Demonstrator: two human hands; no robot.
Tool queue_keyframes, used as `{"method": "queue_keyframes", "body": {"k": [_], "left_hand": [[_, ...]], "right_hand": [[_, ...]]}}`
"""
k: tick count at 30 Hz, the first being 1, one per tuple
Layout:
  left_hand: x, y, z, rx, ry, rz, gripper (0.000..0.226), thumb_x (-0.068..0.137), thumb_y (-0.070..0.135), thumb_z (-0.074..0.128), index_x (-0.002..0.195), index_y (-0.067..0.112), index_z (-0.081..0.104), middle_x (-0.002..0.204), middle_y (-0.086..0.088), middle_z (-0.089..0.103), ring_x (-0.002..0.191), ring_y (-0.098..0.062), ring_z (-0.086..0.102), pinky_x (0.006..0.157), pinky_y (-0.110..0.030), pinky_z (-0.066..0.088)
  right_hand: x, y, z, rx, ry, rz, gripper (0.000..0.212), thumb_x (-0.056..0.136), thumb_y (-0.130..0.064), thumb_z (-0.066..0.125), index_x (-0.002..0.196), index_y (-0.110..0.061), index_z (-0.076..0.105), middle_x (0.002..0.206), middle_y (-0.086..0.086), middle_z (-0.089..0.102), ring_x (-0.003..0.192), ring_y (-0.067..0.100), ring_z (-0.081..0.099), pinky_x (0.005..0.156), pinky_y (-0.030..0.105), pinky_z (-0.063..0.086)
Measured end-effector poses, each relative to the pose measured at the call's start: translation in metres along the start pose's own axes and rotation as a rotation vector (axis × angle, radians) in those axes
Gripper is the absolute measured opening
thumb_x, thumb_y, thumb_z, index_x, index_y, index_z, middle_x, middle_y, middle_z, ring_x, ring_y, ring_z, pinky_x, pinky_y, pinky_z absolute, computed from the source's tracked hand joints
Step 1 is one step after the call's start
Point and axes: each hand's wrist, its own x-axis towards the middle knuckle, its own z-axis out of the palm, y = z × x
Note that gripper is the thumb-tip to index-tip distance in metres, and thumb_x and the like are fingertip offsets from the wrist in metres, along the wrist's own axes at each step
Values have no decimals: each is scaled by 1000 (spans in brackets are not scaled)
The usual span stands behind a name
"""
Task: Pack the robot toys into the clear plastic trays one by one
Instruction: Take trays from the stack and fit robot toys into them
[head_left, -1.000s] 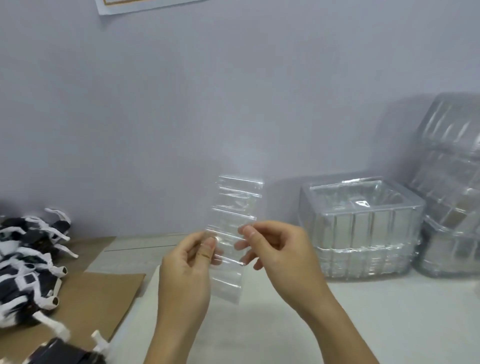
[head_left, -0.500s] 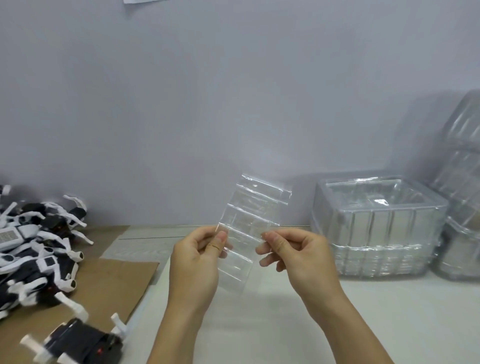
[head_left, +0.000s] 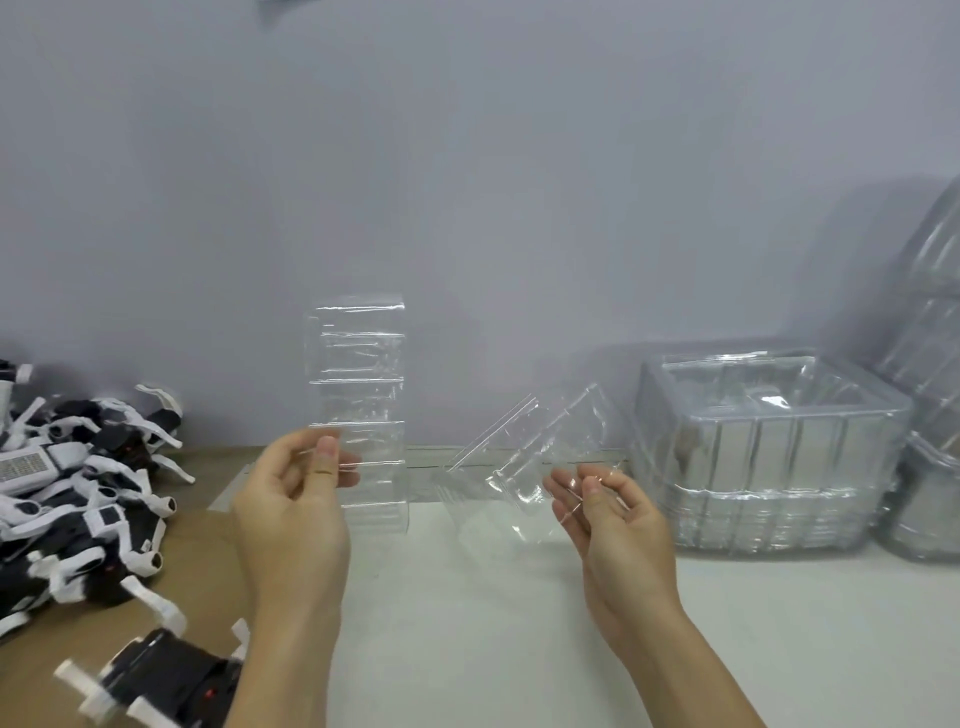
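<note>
two clear plastic trays are held apart above the surface (head_left: 519, 649): an upright tray (head_left: 358, 395) is pinched by the left hand (head_left: 291, 499), a tilted tray (head_left: 530, 462) by the right hand (head_left: 608, 514). tray preparation seems in hand; none is loaded yet. next, one tray likely needs setting down so a toy can be taken from the robot toys (head_left: 78, 499) piled at left.

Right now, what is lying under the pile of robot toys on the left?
The pile of robot toys lies on a flat sheet of brown cardboard, which reaches out toward the left hand. What is beneath the cardboard, and beneath the toys at the bottom, is covered.
</note>
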Motion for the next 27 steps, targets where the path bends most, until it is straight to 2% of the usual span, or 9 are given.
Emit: {"method": "queue_keyframes", "body": {"k": [2,5,7,10,14,17,20,23,27], "left_hand": [[0,-1,1,3,-14,11,18,100,12,56,90,22,67,66,12,69,61,-1,62,71,-24,50],[-1,0,1,29,-34,36,20,100,12,56,89,26,66,68,14,70,61,0,63,66,-16,49],[-1,0,1,41,-48,36,19,99,13,57,89,26,66,68,14,71,62,0,63,68,-20,48],[-1,-1,0,66,-79,44,17,99,13,58,90,26,66,71,12,71,64,0,64,68,-21,46],[-1,0,-2,116,-103,80,18,98,14,58,90,27,66,73,13,71,68,-1,65,67,-18,45],[-1,0,-3,152,-124,110,17,98,14,59,90,28,66,72,11,71,68,-2,65,69,-21,45],[-1,1,-3,212,-158,155,22,97,12,60,86,31,65,73,14,70,70,-3,65,68,-23,46],[-1,1,-3,238,-188,172,26,95,11,62,84,34,65,74,15,70,74,-6,68,72,-27,48],[-1,4,-6,268,-270,194,25,92,10,67,85,35,68,76,15,72,82,-12,69,78,-25,49]], "right_hand": [[2,4,-2,-50,28,53,14,102,-3,48,97,-3,61,90,11,74,79,15,75,66,21,58],[3,11,-10,-595,52,39,19,96,-22,63,83,-9,67,68,3,72,70,17,72,80,37,59],[-2,11,-9,-871,-35,49,38,93,-36,64,66,-10,65,54,1,69,55,13,67,69,30,57],[-9,5,-4,-1025,-167,55,56,96,-44,54,53,-9,57,40,-4,56,34,11,46,41,16,38],[-12,-4,-2,-1000,-393,65,63,100,-45,45,46,-14,56,41,-1,50,34,13,41,40,15,35],[-15,-1,2,-999,-481,64,59,102,-43,42,57,-14,66,51,1,64,43,13,53,48,14,42],[-13,9,0,-992,-528,-4,35,103,-34,42,96,-25,75,95,-17,75,86,-4,66,74,13,48],[-9,12,-4,-935,-564,-9,33,102,-25,45,125,-43,61,131,-32,53,125,-11,46,108,27,42],[-5,10,-5,-899,-461,-97,35,99,-10,46,107,-36,68,112,-18,69,108,-2,63,93,26,51]]}}
